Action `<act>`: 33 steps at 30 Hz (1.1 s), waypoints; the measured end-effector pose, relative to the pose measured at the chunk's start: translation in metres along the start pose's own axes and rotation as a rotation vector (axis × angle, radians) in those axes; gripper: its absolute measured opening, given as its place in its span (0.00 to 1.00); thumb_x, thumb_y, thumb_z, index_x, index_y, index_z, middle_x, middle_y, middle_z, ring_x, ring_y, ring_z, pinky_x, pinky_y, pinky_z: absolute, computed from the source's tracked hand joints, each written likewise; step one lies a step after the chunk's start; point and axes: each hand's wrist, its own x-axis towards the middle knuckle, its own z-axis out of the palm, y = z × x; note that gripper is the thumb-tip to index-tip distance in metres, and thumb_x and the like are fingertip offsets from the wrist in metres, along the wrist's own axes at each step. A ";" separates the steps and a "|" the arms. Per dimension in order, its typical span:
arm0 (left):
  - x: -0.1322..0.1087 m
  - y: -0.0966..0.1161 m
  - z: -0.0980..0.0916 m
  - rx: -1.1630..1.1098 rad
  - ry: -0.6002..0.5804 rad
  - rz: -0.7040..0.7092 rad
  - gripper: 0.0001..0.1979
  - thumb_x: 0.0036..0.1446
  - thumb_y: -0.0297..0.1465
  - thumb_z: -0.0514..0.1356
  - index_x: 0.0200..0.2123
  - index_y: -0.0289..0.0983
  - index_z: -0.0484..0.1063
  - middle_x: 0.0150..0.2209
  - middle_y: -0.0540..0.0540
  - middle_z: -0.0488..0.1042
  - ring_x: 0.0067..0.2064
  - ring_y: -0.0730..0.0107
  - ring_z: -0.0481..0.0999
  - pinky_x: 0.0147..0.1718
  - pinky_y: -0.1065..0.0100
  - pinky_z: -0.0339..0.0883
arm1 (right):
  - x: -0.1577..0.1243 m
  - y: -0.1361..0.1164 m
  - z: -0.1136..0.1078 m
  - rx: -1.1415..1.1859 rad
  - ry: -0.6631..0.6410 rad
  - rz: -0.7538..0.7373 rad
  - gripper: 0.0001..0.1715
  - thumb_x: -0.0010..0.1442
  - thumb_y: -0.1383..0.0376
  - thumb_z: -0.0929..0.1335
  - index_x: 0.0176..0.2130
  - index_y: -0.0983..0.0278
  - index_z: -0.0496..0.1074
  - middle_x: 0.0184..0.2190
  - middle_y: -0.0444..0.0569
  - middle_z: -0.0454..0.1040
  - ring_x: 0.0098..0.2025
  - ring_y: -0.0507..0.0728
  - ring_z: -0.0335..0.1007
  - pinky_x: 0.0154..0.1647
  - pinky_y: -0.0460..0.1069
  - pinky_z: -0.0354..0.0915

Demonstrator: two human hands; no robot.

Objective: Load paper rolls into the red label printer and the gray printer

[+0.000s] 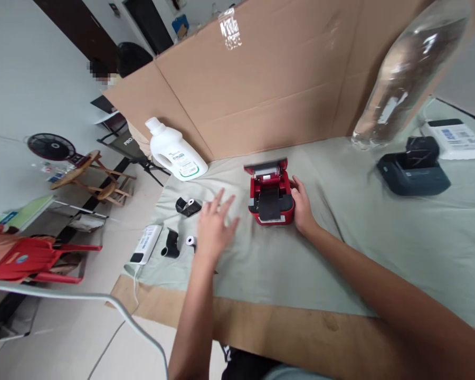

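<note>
A small red and black printer-like device (272, 192) sits on the green cloth with its lid raised and a black strip lying over its front. My right hand (302, 206) rests against the device's right side, fingers along its edge. Left of the device, my left hand (216, 224) is over the cloth with fingers spread, slightly blurred, holding nothing. Near it lie a black roll with a white core (188, 207), a black curled piece (171, 244) and another small roll (190, 241), partly hidden by my left hand.
Behind stand a cardboard panel (269, 89), a white jug (178, 150) and a large clear bottle (399, 89). A dark device (414, 171) and a white box (455, 138) are at the right. Another white device (146, 244) with a cable lies at the left edge.
</note>
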 end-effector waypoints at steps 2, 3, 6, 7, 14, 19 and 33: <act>0.013 -0.043 -0.014 0.062 -0.032 -0.170 0.26 0.58 0.36 0.64 0.60 0.42 0.73 0.64 0.41 0.71 0.60 0.42 0.70 0.60 0.46 0.65 | 0.001 -0.002 0.001 0.003 -0.001 -0.001 0.34 0.67 0.44 0.63 0.67 0.52 0.62 0.66 0.48 0.66 0.69 0.62 0.59 0.72 0.62 0.54; 0.021 -0.063 -0.017 0.070 -0.062 -0.249 0.26 0.58 0.36 0.64 0.59 0.40 0.73 0.61 0.39 0.74 0.60 0.41 0.71 0.59 0.46 0.65 | 0.001 -0.004 0.001 0.004 -0.002 0.000 0.34 0.66 0.44 0.63 0.66 0.52 0.62 0.66 0.48 0.66 0.69 0.62 0.60 0.72 0.62 0.54; 0.049 -0.100 -0.011 -0.030 -0.047 -0.358 0.24 0.59 0.36 0.63 0.58 0.38 0.74 0.57 0.38 0.77 0.54 0.48 0.77 0.56 0.50 0.68 | 0.001 -0.010 0.003 0.000 0.002 0.006 0.34 0.66 0.45 0.64 0.66 0.53 0.63 0.65 0.49 0.66 0.68 0.62 0.61 0.72 0.61 0.55; 0.059 -0.102 -0.005 -0.094 -0.027 -0.343 0.23 0.59 0.37 0.62 0.57 0.38 0.74 0.56 0.39 0.77 0.53 0.50 0.78 0.56 0.52 0.69 | 0.001 -0.011 0.003 -0.001 0.003 0.007 0.34 0.65 0.46 0.65 0.66 0.54 0.63 0.65 0.49 0.67 0.68 0.62 0.61 0.72 0.61 0.55; 0.107 -0.027 0.030 -0.440 0.076 -0.050 0.12 0.61 0.35 0.60 0.44 0.38 0.78 0.48 0.43 0.81 0.44 0.63 0.80 0.48 0.63 0.71 | 0.002 -0.010 0.001 -0.011 -0.008 -0.017 0.33 0.66 0.49 0.64 0.66 0.53 0.62 0.65 0.49 0.67 0.67 0.59 0.62 0.71 0.60 0.58; 0.104 0.034 0.036 -0.513 -0.230 -0.004 0.16 0.58 0.42 0.65 0.45 0.41 0.78 0.39 0.46 0.82 0.41 0.61 0.80 0.42 0.65 0.69 | 0.004 -0.009 0.001 -0.039 -0.011 -0.034 0.33 0.66 0.49 0.64 0.65 0.57 0.63 0.64 0.52 0.68 0.66 0.59 0.63 0.70 0.60 0.57; 0.081 0.060 0.005 -1.244 -0.337 -0.545 0.16 0.49 0.34 0.69 0.41 0.35 0.76 0.19 0.57 0.62 0.18 0.82 0.54 0.19 0.74 0.42 | 0.032 -0.023 0.005 -0.026 0.027 0.019 0.36 0.64 0.39 0.61 0.61 0.55 0.67 0.65 0.50 0.67 0.66 0.62 0.62 0.69 0.61 0.57</act>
